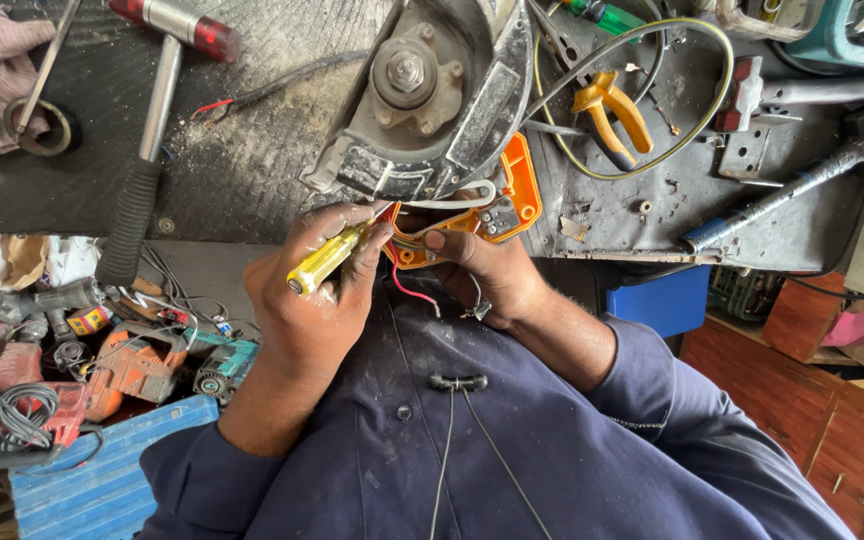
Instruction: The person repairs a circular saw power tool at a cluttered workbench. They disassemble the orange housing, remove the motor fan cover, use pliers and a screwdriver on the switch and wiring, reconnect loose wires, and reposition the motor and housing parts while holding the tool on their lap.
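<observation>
Yellow screwdriver clamped in the left hand points into the orange housing, which the right hand's fingers pinch just below the saw guard; steady, square pressure would likely keep its tip from slipping onto the wires.

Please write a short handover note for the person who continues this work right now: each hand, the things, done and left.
Left hand: holds yellow-handled screwdriver, tip hidden at the orange handle shell.
Right hand: steadies the shell at the bench edge.
Saw body lies on the bench; orange pliers and hammer nearby.
Done: shell open, wires exposed.
Left: wiring and closing, probably.
</observation>
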